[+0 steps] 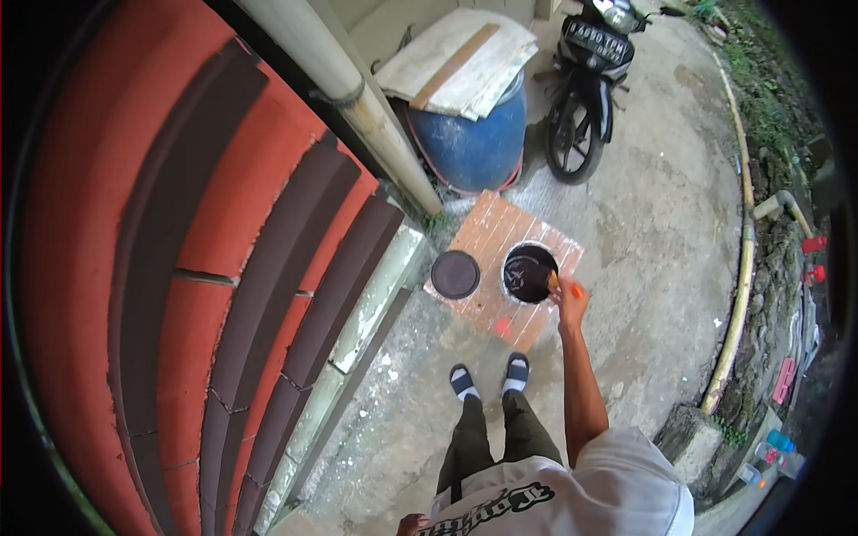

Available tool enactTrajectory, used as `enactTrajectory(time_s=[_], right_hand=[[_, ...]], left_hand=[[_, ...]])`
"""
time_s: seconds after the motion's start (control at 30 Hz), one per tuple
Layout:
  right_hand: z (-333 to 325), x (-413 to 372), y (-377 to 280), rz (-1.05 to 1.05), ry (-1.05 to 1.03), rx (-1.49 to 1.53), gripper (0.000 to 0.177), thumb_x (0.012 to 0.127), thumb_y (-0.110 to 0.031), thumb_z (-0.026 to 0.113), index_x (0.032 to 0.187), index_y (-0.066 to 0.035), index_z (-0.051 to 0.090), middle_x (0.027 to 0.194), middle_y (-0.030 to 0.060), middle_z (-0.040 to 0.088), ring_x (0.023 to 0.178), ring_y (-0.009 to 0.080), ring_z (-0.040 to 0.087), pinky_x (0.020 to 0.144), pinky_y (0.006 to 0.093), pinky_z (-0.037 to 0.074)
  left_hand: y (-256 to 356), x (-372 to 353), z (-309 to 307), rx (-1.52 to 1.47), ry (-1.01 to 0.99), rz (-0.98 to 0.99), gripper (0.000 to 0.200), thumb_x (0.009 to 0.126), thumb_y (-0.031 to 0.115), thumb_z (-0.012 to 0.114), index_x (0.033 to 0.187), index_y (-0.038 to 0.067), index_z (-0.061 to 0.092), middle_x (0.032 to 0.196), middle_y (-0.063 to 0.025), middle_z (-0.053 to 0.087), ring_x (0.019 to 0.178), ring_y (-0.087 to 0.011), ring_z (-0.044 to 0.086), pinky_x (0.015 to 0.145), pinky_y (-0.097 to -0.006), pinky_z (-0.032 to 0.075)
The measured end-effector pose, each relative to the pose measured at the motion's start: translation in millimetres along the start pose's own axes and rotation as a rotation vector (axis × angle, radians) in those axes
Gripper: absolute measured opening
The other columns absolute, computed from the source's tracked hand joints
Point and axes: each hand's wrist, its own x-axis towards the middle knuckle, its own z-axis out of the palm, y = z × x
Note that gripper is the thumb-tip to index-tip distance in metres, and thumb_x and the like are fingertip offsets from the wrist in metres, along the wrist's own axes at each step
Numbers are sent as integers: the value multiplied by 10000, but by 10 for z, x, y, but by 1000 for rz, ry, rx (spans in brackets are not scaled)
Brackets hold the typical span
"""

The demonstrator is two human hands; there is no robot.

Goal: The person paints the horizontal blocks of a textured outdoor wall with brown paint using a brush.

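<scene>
My right hand (573, 305) is closed around the handle of a paintbrush (554, 280) at the right rim of a paint bucket (506, 288). Orange shows on the brush handle; its bristle end is hard to make out against the dark contents. Dark brown paint (525, 272) fills the inside of the bucket. To its left lies a round, dark-coated lid (456, 274). Both rest on a tan, tile-patterned board (487, 232) on the ground. Only a bit of my left hand (412, 524) shows at the bottom edge, low beside my shirt, its fingers mostly hidden.
Red and dark brown steps or ledges (295, 223) rise on the left. Beyond the board stand a pale pipe (357, 103), a covered blue barrel (474, 143) and a parked motorcycle (585, 107). A long pipe (744, 268) borders the concrete path on the right.
</scene>
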Motion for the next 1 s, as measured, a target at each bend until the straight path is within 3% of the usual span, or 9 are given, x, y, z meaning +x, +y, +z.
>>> enactTrajectory(time_s=[0.17,0.2,0.23,0.27,0.37,0.53,0.7,0.8,1.0], right_hand=[[-367,-897,-881,108,-36,290,423,979,-450,629,1074,-38,627,1048,133,689,925,272,718,751,331,605],[-396,-990,-994,101,-54,357,431,984,-462,613,1070,-40,623,1059,140,688,952,281,712,776,330,602],[-425,-1107,-1080,100,-70,424,439,990,-473,596,1067,-41,619,1070,147,688,980,289,706,802,330,599],[-430,-1217,-1153,99,-87,495,448,996,-485,580,1063,-43,614,1081,153,688,1007,298,699,828,330,596],[-242,-1626,-1559,59,-148,679,451,1002,-487,568,1064,-42,604,1125,175,662,1052,315,675,873,345,579],[147,-2220,-1897,14,-294,803,260,976,-279,666,1074,-44,617,1149,172,658,1026,276,668,868,312,582],[578,-2826,-2009,70,-529,746,196,977,-209,644,1075,-40,631,1124,123,680,973,203,665,862,298,578],[802,-3165,-1977,135,-690,684,224,981,-229,624,1077,-28,631,1107,122,682,922,185,664,839,292,578],[1279,-3899,-1740,353,-1078,511,210,962,-226,607,1063,-42,609,1028,109,687,815,177,675,758,275,588]], left_hand=[[724,690,-239,33,-43,47,177,912,231,574,838,107,675,810,-41,692,668,-201,660,562,-385,511],[915,818,-252,104,-33,216,230,923,232,544,888,61,693,785,-68,695,600,-196,645,524,-358,504],[1250,980,-184,138,75,208,266,911,246,538,918,36,700,791,-98,694,629,-213,658,531,-350,515],[1536,1078,-136,165,92,339,289,917,259,534,926,18,693,799,-109,696,645,-229,667,548,-364,531],[2573,1219,96,252,27,582,266,968,232,496,1041,38,661,894,-89,698,717,-203,674,606,-350,541],[3589,493,416,159,-46,877,204,974,169,501,1057,65,655,940,-66,693,732,-173,671,601,-312,512],[3111,675,67,45,-19,836,210,964,190,519,1080,73,649,912,-65,695,708,-171,672,581,-313,507],[2123,954,-217,-35,73,685,226,947,220,542,1080,72,649,898,-73,702,693,-185,677,561,-323,505],[-234,892,-256,-417,141,145,258,957,231,515,1094,49,636,950,-111,710,645,-233,643,571,-380,494]])
